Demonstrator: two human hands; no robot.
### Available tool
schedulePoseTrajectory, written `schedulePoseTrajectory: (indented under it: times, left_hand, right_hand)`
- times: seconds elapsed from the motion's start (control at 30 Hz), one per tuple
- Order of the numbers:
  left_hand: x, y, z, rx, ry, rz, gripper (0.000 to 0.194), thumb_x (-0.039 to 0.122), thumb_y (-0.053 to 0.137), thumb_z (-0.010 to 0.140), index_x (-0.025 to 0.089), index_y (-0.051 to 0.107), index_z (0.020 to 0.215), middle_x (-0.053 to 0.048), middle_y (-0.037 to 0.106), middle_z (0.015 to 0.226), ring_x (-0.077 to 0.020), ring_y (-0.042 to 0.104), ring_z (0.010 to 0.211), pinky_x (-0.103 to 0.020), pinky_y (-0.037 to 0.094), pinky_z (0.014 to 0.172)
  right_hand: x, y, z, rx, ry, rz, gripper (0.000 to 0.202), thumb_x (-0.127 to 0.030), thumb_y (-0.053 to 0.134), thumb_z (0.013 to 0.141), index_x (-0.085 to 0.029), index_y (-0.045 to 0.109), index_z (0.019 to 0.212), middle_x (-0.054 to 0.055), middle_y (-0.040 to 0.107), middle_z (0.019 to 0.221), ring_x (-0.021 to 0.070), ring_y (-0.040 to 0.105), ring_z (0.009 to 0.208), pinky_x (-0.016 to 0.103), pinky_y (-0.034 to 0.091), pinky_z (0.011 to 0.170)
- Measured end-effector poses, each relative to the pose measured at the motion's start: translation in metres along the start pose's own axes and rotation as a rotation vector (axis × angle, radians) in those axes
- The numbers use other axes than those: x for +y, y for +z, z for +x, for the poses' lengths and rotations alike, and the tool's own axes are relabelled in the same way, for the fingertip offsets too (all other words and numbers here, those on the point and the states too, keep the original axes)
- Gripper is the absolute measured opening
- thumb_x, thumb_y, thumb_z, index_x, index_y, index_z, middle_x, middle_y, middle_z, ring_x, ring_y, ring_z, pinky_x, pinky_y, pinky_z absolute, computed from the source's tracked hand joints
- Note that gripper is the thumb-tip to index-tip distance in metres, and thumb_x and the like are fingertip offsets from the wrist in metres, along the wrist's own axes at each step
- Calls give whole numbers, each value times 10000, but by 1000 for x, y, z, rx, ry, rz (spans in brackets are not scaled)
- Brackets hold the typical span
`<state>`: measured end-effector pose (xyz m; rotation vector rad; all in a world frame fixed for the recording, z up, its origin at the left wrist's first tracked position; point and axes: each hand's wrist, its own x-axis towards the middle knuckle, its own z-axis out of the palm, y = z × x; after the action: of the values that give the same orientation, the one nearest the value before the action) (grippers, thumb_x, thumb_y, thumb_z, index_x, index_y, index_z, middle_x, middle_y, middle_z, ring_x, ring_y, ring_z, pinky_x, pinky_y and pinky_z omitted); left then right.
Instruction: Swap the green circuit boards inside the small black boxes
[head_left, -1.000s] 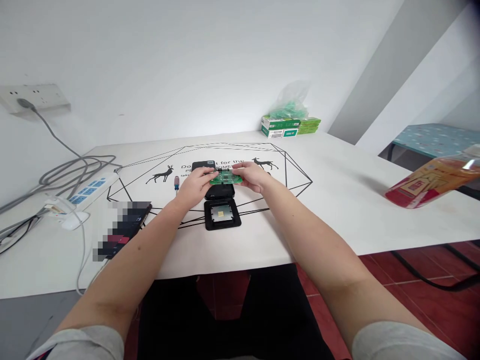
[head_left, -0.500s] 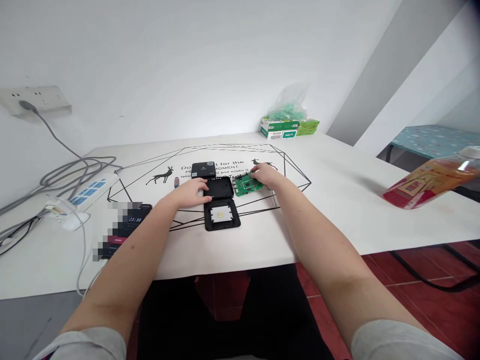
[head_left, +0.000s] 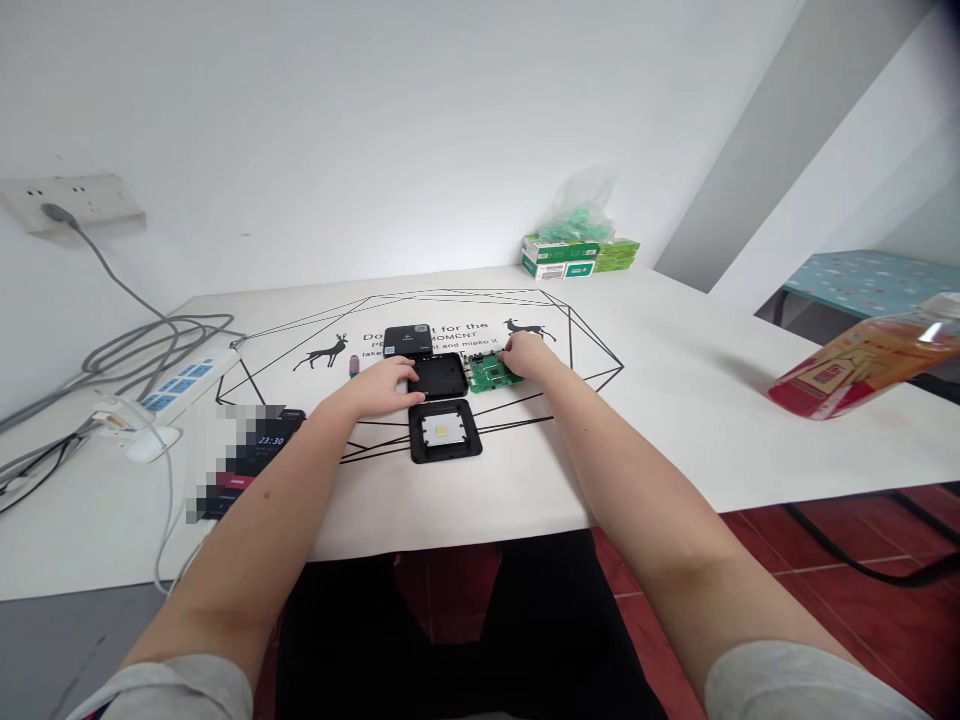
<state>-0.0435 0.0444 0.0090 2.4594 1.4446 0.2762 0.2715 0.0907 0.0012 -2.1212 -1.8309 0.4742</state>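
My right hand [head_left: 527, 358] pinches the right edge of a green circuit board [head_left: 491, 374], its fingertips partly hidden behind the board's far corner. The board's left end meets the right side of a shallow black case shell [head_left: 441, 375]. At that shell's left side, my left hand [head_left: 384, 386] grips the edge, thumb at the near corner and fingers on the rim. Just in front lies a square black cover [head_left: 445, 432] with a silver metal plate inside. Behind the shell is a flat black box [head_left: 407, 340] with small labels.
A small screwdriver [head_left: 354, 366] is left of the shell. A phone [head_left: 274, 440], power strip [head_left: 187, 385] and coiled cables [head_left: 142, 345] lie at left. Green boxes [head_left: 562, 255] stand at the back, and a bottle of orange-red liquid [head_left: 847, 370] at right.
My right hand has moved slightly left with the circuit board, which sits closer against the shell. My left hand and the shell stay nearly where they were.
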Motion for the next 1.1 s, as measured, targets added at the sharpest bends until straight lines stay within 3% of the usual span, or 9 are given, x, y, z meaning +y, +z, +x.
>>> schedulePoseTrajectory:
  times: [0.3, 0.5, 0.8, 1.1]
  left_hand:
    - [-1, 0, 0, 24, 30, 2, 466, 602, 697, 908, 234, 817, 1167, -138, 637, 1590, -414, 622, 1441, -532, 553, 1159]
    - [-1, -1, 0, 19, 43, 22, 460, 589, 697, 912, 229, 814, 1174, -143, 639, 1590, -406, 593, 1477, -542, 517, 1195]
    - [0, 0, -1, 0, 16, 23, 480, 602, 682, 920, 234, 809, 1201, -126, 614, 1618, -394, 598, 1473, -498, 533, 1181]
    - [-1, 1, -1, -13, 12, 19, 500, 603, 670, 931, 227, 789, 1237, -150, 588, 1639, -382, 564, 1508, -523, 495, 1220]
  right_hand:
    - [-1, 4, 4, 15, 26, 86, 312, -241, 580, 1042, -120, 737, 1283, 183, 814, 1214, 243, 779, 1034, 295, 571, 801]
    - [-3, 4, 1, 6, 23, -7, 287, -246, 625, 1022, -102, 758, 1232, 234, 795, 1259, 300, 758, 1167, 337, 573, 911]
    - [-17, 2, -17, 10, 29, -125, 392, -192, 554, 1030, -76, 704, 1373, 309, 715, 1399, 372, 739, 1263, 440, 591, 999]
    - [-20, -3, -21, 33, 23, -173, 361, -205, 570, 1024, -125, 726, 1339, 266, 724, 1390, 347, 734, 1246, 423, 593, 991]
